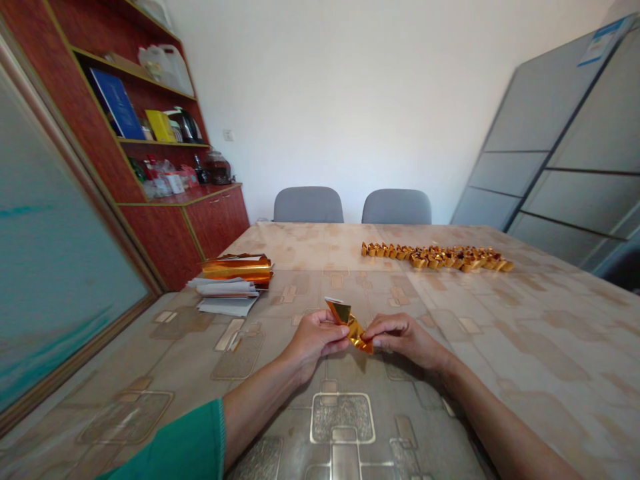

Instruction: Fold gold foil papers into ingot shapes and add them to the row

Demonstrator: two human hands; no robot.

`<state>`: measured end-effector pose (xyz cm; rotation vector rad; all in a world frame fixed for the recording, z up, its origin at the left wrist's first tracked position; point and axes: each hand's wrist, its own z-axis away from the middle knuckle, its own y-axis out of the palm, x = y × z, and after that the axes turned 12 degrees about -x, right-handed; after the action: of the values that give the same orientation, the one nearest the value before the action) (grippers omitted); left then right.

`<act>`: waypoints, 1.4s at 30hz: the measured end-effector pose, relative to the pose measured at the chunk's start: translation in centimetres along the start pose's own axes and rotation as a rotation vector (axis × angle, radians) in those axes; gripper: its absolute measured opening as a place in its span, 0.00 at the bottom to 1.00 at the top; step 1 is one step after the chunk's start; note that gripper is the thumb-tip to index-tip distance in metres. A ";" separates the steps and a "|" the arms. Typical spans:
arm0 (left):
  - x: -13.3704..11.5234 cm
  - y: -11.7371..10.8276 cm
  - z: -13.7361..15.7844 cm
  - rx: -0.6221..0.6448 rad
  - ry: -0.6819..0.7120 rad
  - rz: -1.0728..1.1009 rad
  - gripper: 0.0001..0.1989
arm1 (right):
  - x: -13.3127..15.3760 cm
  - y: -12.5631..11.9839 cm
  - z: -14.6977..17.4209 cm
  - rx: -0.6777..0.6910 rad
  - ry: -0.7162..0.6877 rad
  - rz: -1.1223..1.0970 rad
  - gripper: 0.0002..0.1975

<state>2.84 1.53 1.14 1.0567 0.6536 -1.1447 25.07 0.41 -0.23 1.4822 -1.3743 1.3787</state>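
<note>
Between my hands, just above the table, is a partly folded sheet of shiny gold foil paper (356,328). Its upper left end stands up in a point with a white edge. My left hand (320,337) pinches it near the middle from the left, thumb and fingers closed on it. From the right, my right hand (403,337) pinches its lower right end between thumb and fingers. Some of the fold is hidden behind my fingertips.
A stack of gold and white paper sheets (233,283) lies at the left. Several folded gold foil pieces (440,257) sit in rows at the back right of the patterned table (280,413). Two grey chairs (309,203) stand behind, with a red shelf cabinet (210,220) to the left.
</note>
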 end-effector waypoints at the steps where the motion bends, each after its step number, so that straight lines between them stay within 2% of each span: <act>1: 0.0 0.0 0.0 0.006 -0.003 0.002 0.13 | 0.0 0.1 0.0 -0.013 0.019 -0.003 0.14; 10: -0.1 0.1 0.1 0.026 -0.022 0.030 0.12 | 0.3 2.0 -0.2 -0.154 0.165 -0.083 0.21; 20: -0.4 0.3 0.4 0.003 -0.025 0.050 0.08 | 0.5 3.9 -0.5 -0.294 0.232 -0.138 0.24; 27: -0.2 0.4 0.4 0.008 -0.026 0.052 0.06 | -0.1 4.0 -0.8 -0.355 0.200 -0.051 0.22; 32: 0.2 0.3 0.0 0.029 -0.019 0.049 0.07 | -0.2 4.0 -1.0 -0.384 0.124 0.055 0.20; 42: 0.4 0.0 -0.2 0.038 -0.033 0.027 0.07 | 1.2 3.6 -0.7 -0.301 -0.002 0.279 0.14</act>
<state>2.98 1.55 0.69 1.0738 0.5920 -1.1528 21.33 0.04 0.49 1.1275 -1.7539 1.2637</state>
